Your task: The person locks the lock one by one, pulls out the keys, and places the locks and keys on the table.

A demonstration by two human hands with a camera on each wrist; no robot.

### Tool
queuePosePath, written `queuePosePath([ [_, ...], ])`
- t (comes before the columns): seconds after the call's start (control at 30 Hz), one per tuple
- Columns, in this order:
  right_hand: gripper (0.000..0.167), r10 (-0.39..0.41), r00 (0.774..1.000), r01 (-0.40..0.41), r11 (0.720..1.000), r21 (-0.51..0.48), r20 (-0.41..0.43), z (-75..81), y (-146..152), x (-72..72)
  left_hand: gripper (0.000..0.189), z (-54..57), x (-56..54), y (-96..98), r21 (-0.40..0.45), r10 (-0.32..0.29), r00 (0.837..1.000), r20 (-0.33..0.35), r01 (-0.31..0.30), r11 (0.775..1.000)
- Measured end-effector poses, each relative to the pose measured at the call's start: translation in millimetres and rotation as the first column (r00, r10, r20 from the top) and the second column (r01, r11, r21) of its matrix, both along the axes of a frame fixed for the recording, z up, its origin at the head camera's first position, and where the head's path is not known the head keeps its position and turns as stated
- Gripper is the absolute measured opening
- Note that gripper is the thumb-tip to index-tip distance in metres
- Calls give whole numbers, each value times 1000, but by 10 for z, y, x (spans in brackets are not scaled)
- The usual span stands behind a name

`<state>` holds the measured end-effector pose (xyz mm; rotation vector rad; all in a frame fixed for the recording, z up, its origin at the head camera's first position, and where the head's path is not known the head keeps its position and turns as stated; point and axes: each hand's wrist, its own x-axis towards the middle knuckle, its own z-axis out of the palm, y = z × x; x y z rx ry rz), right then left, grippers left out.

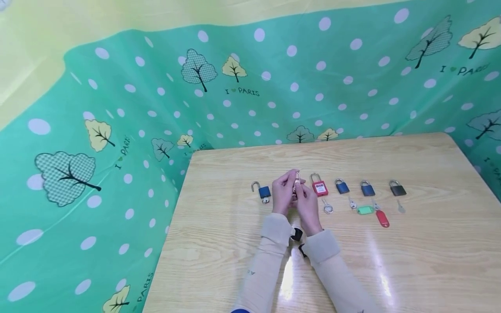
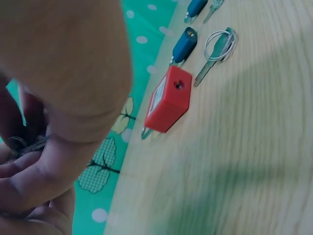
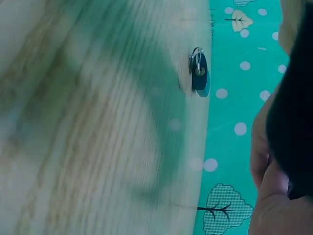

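Observation:
Both hands meet over the middle of the table around a small padlock (image 1: 297,176), its shackle pointing up and away. The left hand (image 1: 282,194) grips the padlock's body from the left, and its fingers hide most of it. From the right, the right hand (image 1: 307,206) closes on the lower end, thumb across the front. Between the fingers in the left wrist view shows a thin metal key (image 2: 35,146), dark and partly covered. An open blue padlock (image 1: 265,192) with a key in it lies left of the hands. A red padlock (image 1: 320,188) lies just to their right.
Further right are two blue padlocks (image 1: 342,187) and a black padlock (image 1: 398,190). In front of these lie keys, one on a ring (image 1: 328,208), others beside a green tag (image 1: 365,210) and a red tag (image 1: 382,218). A green patterned cloth (image 1: 242,117) hangs behind the table (image 1: 211,248).

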<state>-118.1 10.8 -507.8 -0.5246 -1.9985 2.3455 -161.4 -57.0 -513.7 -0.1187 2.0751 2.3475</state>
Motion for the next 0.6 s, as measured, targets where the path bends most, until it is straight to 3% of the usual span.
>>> queuePosePath([
  [0.17, 39, -40, 999, 40, 999, 6, 11, 0, -20, 8, 26, -25, 10, 33, -14, 44, 999, 3, -44, 999],
  [0.4, 39, -81, 997, 81, 996, -47, 1, 22, -8, 25, 24, 62, 42, 113, -61, 71, 997, -26, -73, 995],
  [0.6, 37, -130, 991, 129, 991, -38, -10, 57, -17, 42, 18, 41, 62, 202, -89, 122, 992, -17, -123, 988],
])
